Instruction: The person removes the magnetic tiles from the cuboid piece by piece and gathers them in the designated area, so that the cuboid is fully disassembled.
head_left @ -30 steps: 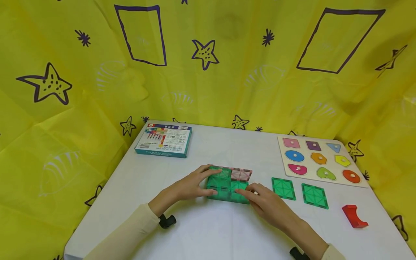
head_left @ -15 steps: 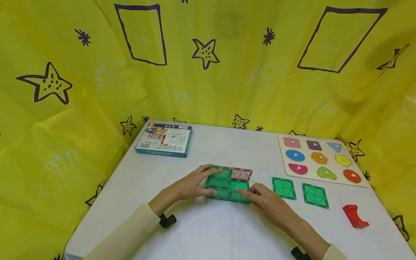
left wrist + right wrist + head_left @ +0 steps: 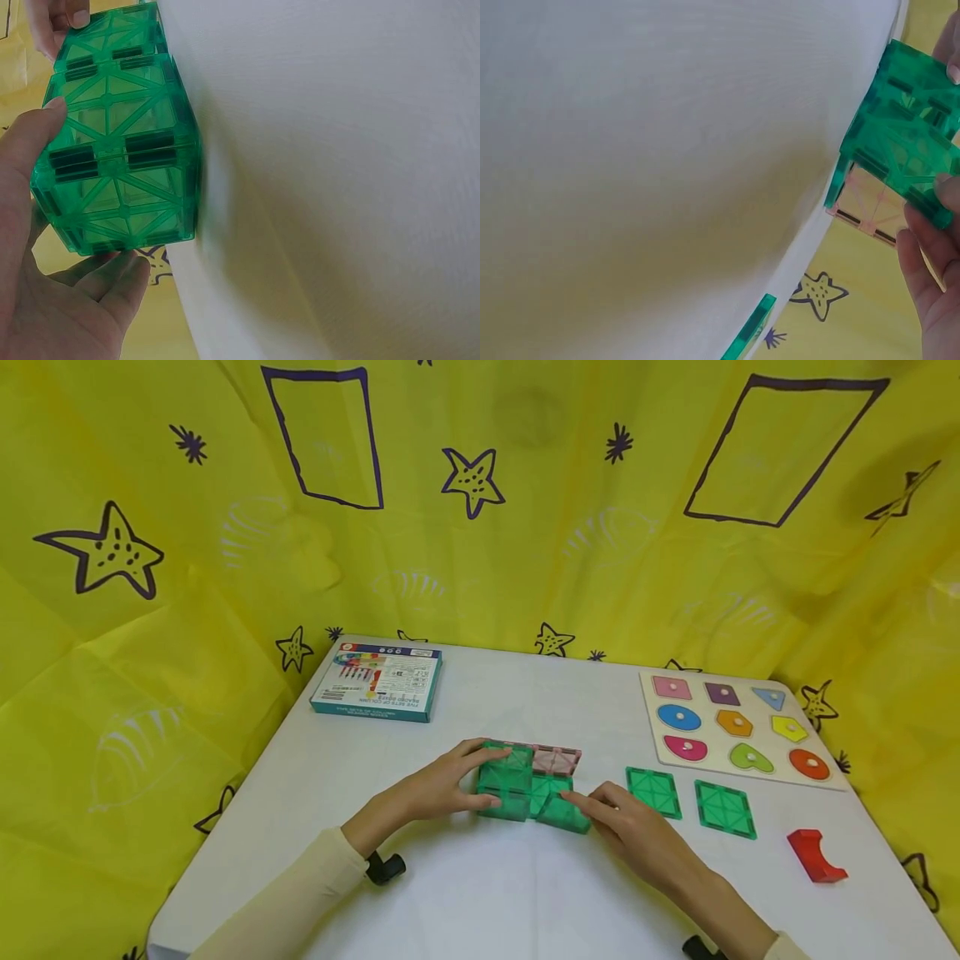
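On the white table stands a see-through green magnetic tile structure (image 3: 508, 768), boxy in shape, its square panels joined edge to edge. My left hand (image 3: 441, 787) grips its left end, with the thumb on the near face and the fingers over the top and side. A single green magnetic tile (image 3: 566, 814) is pinched between thumb and fingers of my right hand (image 3: 637, 828). This tile slants away from the structure's near right side, its left edge close to it. Behind it, a pink magnetic tile (image 3: 556, 762) forms part of the back.
Two loose green tiles (image 3: 652, 792) lie flat to the right. A shape puzzle board (image 3: 712, 748) with knobbed pieces is at the back right, and a red arched block (image 3: 816, 857) at the right. A flat game box (image 3: 378, 685) lies back left, before a yellow curtain (image 3: 525, 568).
My right hand has shifted slightly right, drawing the near right green tile out at a slant from the structure, where it earlier lay flush. My left hand keeps its grip in place.
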Action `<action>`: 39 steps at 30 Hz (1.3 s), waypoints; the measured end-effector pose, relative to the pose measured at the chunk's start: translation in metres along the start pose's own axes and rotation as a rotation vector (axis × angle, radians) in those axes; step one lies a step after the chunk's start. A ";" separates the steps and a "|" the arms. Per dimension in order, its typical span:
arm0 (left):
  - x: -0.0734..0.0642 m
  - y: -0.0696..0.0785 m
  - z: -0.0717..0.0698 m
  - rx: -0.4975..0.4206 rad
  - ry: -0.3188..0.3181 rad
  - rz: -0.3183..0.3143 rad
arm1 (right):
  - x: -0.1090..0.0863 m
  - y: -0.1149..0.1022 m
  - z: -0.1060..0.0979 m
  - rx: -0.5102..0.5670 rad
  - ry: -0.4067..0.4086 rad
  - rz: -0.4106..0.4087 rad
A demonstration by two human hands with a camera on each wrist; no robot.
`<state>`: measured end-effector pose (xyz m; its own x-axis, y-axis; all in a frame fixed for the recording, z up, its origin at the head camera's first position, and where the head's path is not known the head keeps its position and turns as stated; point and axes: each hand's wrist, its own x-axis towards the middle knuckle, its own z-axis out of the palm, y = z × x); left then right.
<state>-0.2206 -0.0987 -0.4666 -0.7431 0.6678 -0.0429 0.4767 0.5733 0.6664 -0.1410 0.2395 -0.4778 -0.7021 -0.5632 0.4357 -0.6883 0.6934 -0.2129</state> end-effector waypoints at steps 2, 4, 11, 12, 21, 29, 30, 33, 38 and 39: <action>0.000 0.001 -0.001 0.000 0.000 0.000 | -0.001 0.000 -0.001 -0.021 0.000 -0.003; -0.001 0.001 -0.001 -0.002 0.000 -0.004 | -0.002 0.000 -0.003 -0.041 -0.006 -0.001; 0.000 0.000 -0.001 0.004 0.000 -0.010 | -0.010 -0.002 -0.013 -0.010 -0.057 0.087; 0.001 -0.001 -0.001 0.005 0.001 -0.010 | -0.011 -0.003 -0.015 0.000 -0.064 0.110; 0.001 -0.001 0.000 0.007 -0.008 -0.008 | -0.031 -0.006 -0.039 0.065 -0.228 0.489; 0.002 0.000 0.001 0.013 -0.012 -0.022 | -0.070 0.016 -0.059 0.200 -0.400 0.810; 0.002 0.000 0.001 0.013 -0.011 -0.023 | -0.076 0.020 -0.061 0.211 -0.413 0.852; 0.002 0.000 0.001 0.014 -0.011 -0.024 | -0.095 0.030 -0.069 0.230 -0.444 0.965; 0.003 -0.001 0.001 0.008 -0.009 -0.013 | -0.128 0.046 -0.080 0.262 -0.442 1.122; 0.002 -0.001 0.001 0.005 -0.009 -0.014 | -0.134 0.049 -0.082 0.264 -0.436 1.144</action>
<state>-0.2222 -0.0969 -0.4679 -0.7455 0.6639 -0.0588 0.4687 0.5850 0.6619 -0.0657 0.3855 -0.4744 -0.8881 0.1652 -0.4289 0.3750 0.8002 -0.4681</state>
